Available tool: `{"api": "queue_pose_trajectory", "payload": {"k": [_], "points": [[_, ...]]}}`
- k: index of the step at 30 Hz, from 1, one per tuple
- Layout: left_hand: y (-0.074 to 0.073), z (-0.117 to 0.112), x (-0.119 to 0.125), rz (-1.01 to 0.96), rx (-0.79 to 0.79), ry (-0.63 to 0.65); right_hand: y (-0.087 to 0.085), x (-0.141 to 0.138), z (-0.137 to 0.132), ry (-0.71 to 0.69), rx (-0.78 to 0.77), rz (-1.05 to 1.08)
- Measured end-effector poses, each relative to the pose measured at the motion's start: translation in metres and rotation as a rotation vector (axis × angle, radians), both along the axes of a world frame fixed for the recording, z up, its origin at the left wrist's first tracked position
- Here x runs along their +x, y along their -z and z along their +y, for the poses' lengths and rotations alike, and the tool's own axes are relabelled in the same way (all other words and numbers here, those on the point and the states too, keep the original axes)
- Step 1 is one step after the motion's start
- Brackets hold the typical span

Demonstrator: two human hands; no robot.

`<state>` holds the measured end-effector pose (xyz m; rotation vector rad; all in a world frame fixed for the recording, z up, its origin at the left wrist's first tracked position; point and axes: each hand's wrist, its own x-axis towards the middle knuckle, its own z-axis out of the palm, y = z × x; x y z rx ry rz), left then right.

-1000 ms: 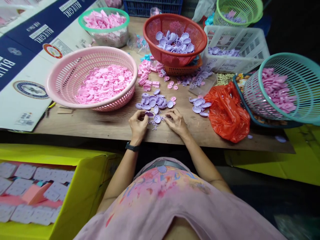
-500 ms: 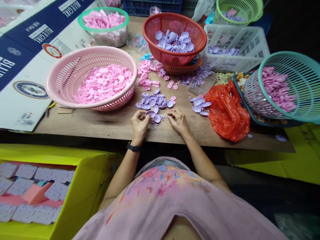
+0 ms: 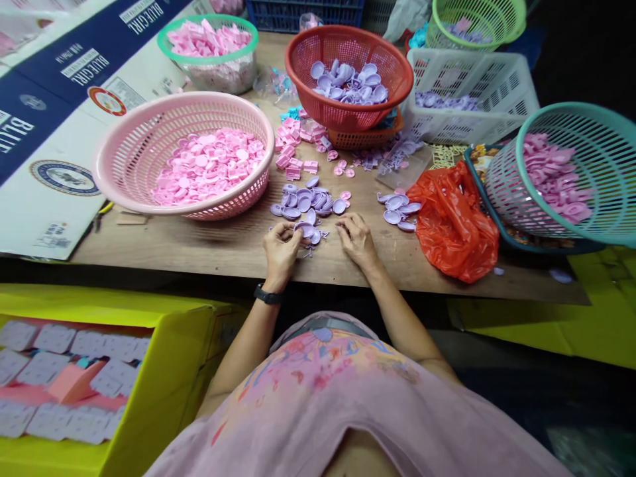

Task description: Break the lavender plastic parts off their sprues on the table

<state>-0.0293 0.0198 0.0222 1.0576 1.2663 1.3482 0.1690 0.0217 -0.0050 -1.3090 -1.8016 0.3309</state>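
Colander (image 3: 342, 118): red; purple pieces (image 3: 348, 85) inside.
Basket (image 3: 607, 173): turquoise; pink pieces (image 3: 554, 175) inside.
Tabletop (image 3: 209, 250): wooden.
Left hand (image 3: 281, 250): pinching purple oval (image 3: 304, 229).
Right hand (image 3: 358, 242): cannot tell grip.

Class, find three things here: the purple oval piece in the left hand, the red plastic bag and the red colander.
Purple oval piece (image 3: 305, 230), head view: its visible face.
Red plastic bag (image 3: 451, 228), head view: its crumpled middle.
Red colander (image 3: 342, 118), head view: its outer wall.

Left hand (image 3: 281, 252) — shifted rightward, right hand (image 3: 360, 244) — likewise
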Motion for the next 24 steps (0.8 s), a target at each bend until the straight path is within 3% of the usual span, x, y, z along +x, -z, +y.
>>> {"api": "queue_pose_trajectory", "payload": {"k": [6,13,18,24], "points": [[0.0,-0.001,0.005,0.071,0.049,-0.018,-0.002,0.0,0.001,0.114,-0.163,0.301],[0.007,-0.002,0.017,0.135,0.074,0.022,-0.002,-0.003,0.004,-0.01,-0.39,0.744],[0.007,-0.004,0.024,0.18,0.074,0.065,-0.006,-0.005,0.003,-0.069,-0.445,0.844],[0.009,-0.003,0.03,0.222,0.101,0.046,-0.004,-0.004,0.003,-0.051,-0.378,0.819]]}}
